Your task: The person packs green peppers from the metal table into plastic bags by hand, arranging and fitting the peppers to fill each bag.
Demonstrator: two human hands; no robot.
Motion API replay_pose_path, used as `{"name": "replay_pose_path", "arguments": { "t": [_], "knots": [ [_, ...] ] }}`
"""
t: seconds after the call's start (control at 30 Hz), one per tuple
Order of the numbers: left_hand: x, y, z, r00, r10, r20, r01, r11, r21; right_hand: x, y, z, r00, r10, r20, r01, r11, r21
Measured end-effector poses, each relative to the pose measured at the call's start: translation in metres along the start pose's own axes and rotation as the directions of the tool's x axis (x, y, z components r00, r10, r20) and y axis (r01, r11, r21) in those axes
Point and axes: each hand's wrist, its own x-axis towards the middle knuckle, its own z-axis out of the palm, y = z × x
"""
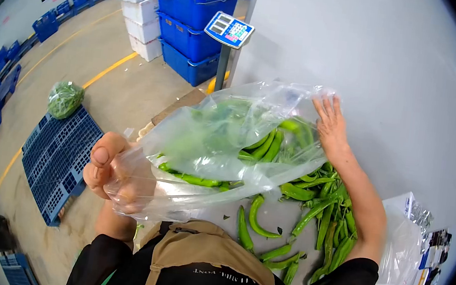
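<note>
A large clear plastic bag [202,168] is stretched between my hands, with green long peppers [270,144] showing through its film. At the bag's left end my left hand [118,172] is closed on the plastic, part of the hand seen through it. My right hand [329,120] lies against the bag's far right edge with its fingers stretched out; whether they are inside or outside the film I cannot tell. More loose green peppers [333,228] lie heaped on the grey table [268,212] below my right forearm, and a few are scattered close to my apron.
A scale display [229,30] on a post rises beyond the bag. Behind it stand stacked blue crates [189,37] and white foam boxes [141,17]. A blue pallet [60,160] with a bagged green vegetable [66,100] is at left. Clear plastic [397,257] hangs at right, by the grey wall [408,90].
</note>
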Motion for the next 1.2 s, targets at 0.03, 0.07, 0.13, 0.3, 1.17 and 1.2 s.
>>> {"name": "replay_pose_path", "arguments": {
  "t": [0.03,0.07,0.13,0.3,1.17,1.2],
  "knots": [
    [-0.001,0.002,-0.004,0.999,0.005,0.033,-0.004,1.0,-0.027,-0.005,0.007,-0.001,0.999,0.034,-0.04,-0.033,0.999,0.037],
    [0.0,0.003,-0.003,1.0,-0.003,0.013,0.002,1.0,0.029,-0.009,0.013,0.001,0.994,0.067,-0.082,-0.061,0.995,0.076],
    [0.001,0.006,0.0,0.999,0.023,-0.034,-0.022,0.999,0.032,-0.01,0.021,0.009,0.965,0.148,-0.215,-0.111,0.978,0.178],
    [0.031,0.032,-0.002,0.993,0.092,-0.071,-0.096,0.993,-0.062,0.015,0.034,-0.022,0.898,0.424,-0.119,-0.296,0.782,0.548],
    [0.135,0.378,-0.248,0.887,0.353,-0.298,-0.227,0.894,0.386,0.406,-0.001,-0.081,0.891,0.085,0.447,0.174,-0.972,-0.161],
    [0.122,0.37,-0.258,0.868,0.36,-0.342,-0.204,0.886,0.416,0.408,-0.018,-0.072,0.897,0.069,0.437,0.148,-0.978,-0.15]
  ]
}}
